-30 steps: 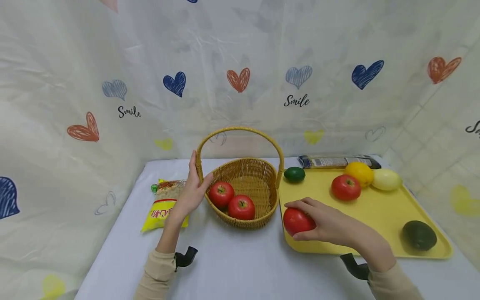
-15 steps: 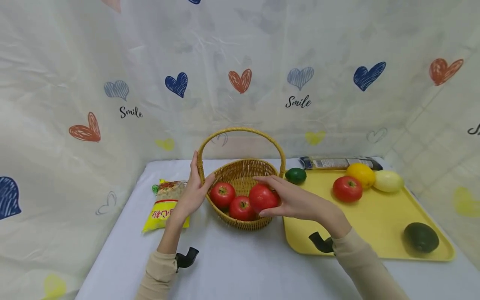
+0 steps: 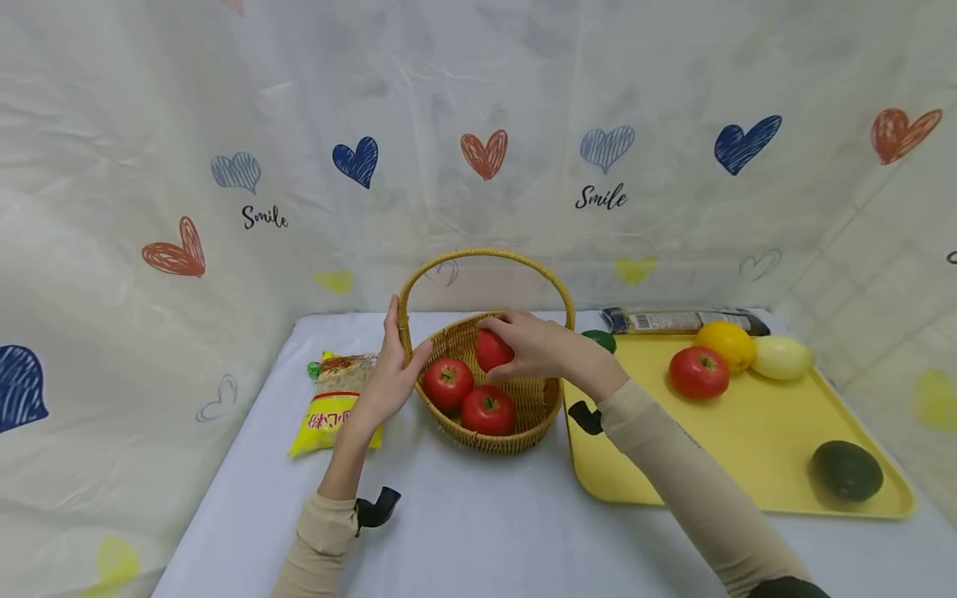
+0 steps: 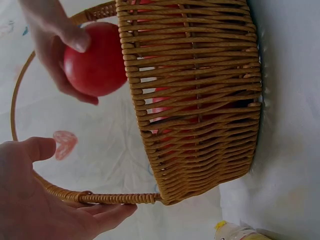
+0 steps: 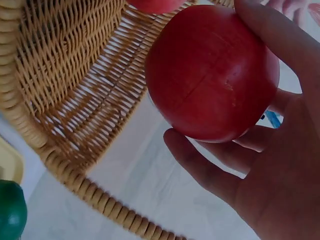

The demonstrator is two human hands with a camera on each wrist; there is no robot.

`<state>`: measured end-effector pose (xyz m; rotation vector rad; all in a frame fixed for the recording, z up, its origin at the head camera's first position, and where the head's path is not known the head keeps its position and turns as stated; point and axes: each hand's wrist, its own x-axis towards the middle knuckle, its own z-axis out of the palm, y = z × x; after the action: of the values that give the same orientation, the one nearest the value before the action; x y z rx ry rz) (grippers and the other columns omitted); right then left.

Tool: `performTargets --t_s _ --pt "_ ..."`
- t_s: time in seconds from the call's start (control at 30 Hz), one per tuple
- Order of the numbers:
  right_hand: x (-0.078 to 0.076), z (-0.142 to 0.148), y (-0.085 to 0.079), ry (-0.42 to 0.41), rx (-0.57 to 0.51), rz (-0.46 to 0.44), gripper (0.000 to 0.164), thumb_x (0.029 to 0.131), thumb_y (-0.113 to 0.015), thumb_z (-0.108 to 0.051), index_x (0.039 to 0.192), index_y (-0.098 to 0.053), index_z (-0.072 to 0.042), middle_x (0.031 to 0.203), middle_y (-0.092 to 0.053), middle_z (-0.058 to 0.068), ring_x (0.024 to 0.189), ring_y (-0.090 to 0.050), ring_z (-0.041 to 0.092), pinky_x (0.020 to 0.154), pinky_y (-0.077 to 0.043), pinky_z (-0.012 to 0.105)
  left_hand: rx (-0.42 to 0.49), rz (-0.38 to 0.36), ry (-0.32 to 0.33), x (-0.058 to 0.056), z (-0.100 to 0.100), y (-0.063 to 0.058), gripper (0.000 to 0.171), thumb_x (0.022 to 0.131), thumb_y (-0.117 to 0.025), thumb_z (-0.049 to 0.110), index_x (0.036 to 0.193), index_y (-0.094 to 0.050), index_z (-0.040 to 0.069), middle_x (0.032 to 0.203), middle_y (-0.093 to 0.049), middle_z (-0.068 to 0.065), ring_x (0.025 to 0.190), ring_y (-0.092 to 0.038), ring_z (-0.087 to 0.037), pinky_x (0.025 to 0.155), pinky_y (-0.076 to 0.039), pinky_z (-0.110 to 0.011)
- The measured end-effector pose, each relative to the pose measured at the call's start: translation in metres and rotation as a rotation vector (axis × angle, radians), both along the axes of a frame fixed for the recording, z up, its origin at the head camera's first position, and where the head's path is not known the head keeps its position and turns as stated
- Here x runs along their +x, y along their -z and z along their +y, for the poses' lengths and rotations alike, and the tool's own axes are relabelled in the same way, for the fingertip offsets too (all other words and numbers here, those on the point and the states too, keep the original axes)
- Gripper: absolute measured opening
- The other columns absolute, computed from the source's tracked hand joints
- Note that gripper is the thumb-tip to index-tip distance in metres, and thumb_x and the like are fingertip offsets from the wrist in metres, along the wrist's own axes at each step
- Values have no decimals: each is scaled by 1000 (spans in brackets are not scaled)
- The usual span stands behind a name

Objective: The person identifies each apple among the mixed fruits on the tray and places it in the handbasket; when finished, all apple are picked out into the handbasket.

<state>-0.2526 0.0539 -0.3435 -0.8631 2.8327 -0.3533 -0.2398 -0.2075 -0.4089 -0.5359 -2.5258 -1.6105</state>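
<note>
My right hand [image 3: 546, 345] holds a red apple [image 3: 492, 350] between thumb and fingers, over the inside of the wicker basket [image 3: 493, 443]. In the right wrist view, the held apple [image 5: 212, 75] is gripped at its side, with woven wall beyond it. Two more red apples, one at the left [image 3: 448, 384] and one nearer the front [image 3: 488, 410], lie in the basket. My left hand [image 3: 385, 382] rests against the left side of the arched handle. In the left wrist view, the fingers [image 4: 112, 217] extend along the handle's far side and the thumb stands apart from it.
A yellow tray [image 3: 635, 465] on the right bears a tomato-like red fruit [image 3: 699, 373], an orange-yellow fruit [image 3: 727, 345], a pale yellow one [image 3: 782, 358] and dark green ones [image 3: 847, 471]. Behind it lies a long dark packet [image 3: 684, 321]. A yellow food bag [image 3: 329, 411] is at left.
My right hand has carried the apple left from the tray's near-left corner, past the basket's right rim, and deeper over the basket. My left hand has stayed at the handle.
</note>
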Motion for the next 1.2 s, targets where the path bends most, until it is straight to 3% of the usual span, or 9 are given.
performTargets --t_s 0.3,0.53,0.73,0.93,1.2 --pt "-35 -29 10 -4 97 -55 72 91 -76 -45 150 -47 -16 132 -57 11 116 -59 25 96 -58 41 13 -16 -5 3 0 2 90 105 -50 52 163 16 34 173 12 8 163 2 -25 130 -12 -57" --pt "-49 -33 32 21 198 -146 81 94 -72 -48 161 -35 -19 154 -44 14 137 -50 31 111 -49 51 7 -23 2 3 3 6 90 105 -50 52 162 17 36 173 14 10 163 4 -21 131 -9 -55" --pt "-60 -38 38 56 210 -186 81 95 -70 -47 162 -33 -21 162 -36 16 145 -45 33 117 -42 55 -6 5 -16 1 2 2 90 105 -50 51 163 16 33 173 13 10 163 5 -22 131 -8 -57" --pt "-66 -44 42 63 279 -235 81 95 -71 -45 162 -32 -22 167 -31 16 153 -36 33 122 -37 55 -13 12 -17 0 1 1 91 105 -50 51 163 16 31 174 13 5 163 4 -25 130 -9 -58" --pt "-63 -47 46 71 268 -270 83 96 -70 -40 164 -25 -25 171 -20 14 159 -20 35 122 -33 61 -11 -2 -27 1 2 1 91 105 -50 52 164 15 30 173 12 8 163 4 -23 131 -9 -57"
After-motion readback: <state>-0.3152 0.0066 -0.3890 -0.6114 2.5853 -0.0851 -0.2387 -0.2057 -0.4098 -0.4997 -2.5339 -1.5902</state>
